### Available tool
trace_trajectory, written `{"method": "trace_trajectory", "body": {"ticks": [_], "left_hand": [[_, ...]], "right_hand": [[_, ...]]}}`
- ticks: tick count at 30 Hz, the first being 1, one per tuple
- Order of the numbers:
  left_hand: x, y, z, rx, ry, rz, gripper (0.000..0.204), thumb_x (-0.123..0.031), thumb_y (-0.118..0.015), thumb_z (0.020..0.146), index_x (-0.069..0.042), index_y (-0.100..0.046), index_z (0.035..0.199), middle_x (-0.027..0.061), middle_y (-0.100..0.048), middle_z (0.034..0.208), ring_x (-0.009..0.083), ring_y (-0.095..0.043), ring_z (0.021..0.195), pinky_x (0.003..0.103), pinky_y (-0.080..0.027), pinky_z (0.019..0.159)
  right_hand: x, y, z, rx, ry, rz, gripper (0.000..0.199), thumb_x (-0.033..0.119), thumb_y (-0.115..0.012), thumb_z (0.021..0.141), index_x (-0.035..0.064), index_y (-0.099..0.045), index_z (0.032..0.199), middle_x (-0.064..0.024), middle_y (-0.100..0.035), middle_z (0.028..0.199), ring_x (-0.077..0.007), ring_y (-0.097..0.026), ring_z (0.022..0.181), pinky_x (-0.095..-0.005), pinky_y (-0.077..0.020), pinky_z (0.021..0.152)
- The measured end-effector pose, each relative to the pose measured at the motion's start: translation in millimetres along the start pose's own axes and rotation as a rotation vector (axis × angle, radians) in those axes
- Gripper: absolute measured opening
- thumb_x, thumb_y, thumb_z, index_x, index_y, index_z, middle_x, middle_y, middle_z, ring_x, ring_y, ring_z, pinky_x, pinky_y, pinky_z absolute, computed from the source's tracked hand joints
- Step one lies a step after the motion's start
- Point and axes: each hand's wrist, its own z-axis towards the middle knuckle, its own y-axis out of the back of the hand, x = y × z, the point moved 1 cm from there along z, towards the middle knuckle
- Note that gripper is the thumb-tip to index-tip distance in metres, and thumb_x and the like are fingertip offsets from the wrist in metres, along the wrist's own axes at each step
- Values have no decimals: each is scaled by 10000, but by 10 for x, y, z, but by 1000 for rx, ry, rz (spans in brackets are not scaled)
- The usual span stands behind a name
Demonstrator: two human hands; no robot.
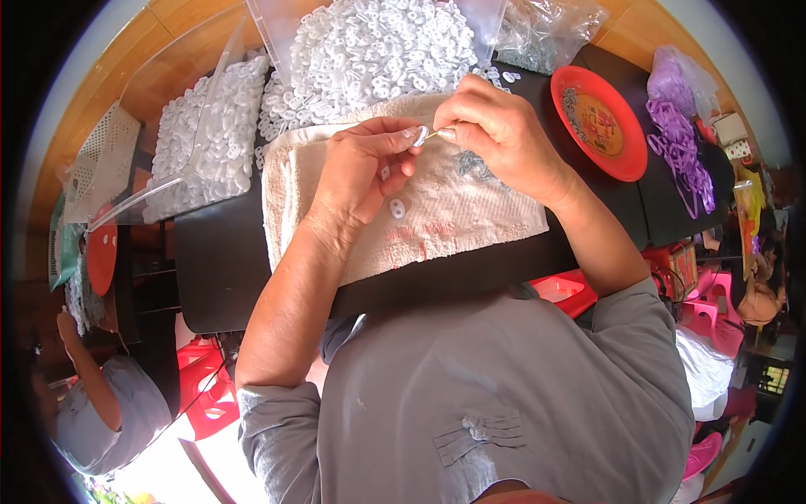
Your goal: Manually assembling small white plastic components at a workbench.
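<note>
My left hand (363, 164) pinches a small white oval plastic piece (421, 135) between thumb and fingertip. A second white piece seems tucked among its curled fingers. Close against the pinched piece, my right hand (495, 126) grips a thin brass-coloured pin (431, 134); its far end is hidden in the fingers. Both hands are above a folded beige towel (361, 256). A white two-holed oval piece (397, 208) lies on the towel by my left wrist. Beneath my right hand sits a little heap of small grey metal bits (472, 165).
White pieces (378, 50) fill a clear tub at the back, and more fill a clear bin (210, 118) at left. A red plate (635, 155) with grey bits stands right, near purple straps (672, 139). Another person (117, 403) sits at far left.
</note>
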Motion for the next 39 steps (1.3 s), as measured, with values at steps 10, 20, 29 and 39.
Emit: {"method": "trace_trajectory", "body": {"ticks": [10, 20, 29, 39], "left_hand": [[0, -25, -32, -32, -5, 42, 201, -67, -632, 871, 35, -626, 1044, 54, -637, 786, 78, -558, 576, 173, -341, 420], [23, -73, -24, -138, -37, 36, 150, 5, -632, 824, 36, -643, 971, 63, -617, 739, 109, -548, 557, 199, -373, 448], [73, -120, -48, -300, -152, 69, 90, 29, -634, 800, 23, -648, 888, 57, -606, 705, 99, -520, 522, 210, -343, 409], [73, -61, 12, -373, -163, 61, 112, 11, -650, 794, 33, -663, 903, 72, -628, 761, 123, -549, 592, 239, -413, 495]], "right_hand": [[-83, -66, -18, 75, -154, 319, 27, 13, -612, 829, 3, -596, 848, -40, -596, 756, -113, -559, 692, -268, -449, 635], [-245, -127, -84, 174, -363, 580, 26, 15, -600, 877, 11, -620, 894, 18, -587, 797, -54, -516, 743, -220, -425, 679], [-206, -336, -197, 51, -115, 396, 32, 12, -600, 877, 1, -600, 908, -17, -619, 797, -86, -554, 737, -243, -454, 674], [-228, -289, -155, 80, -163, 317, 80, 27, -617, 862, 10, -619, 941, 15, -594, 794, -51, -525, 729, -216, -435, 653]]}}
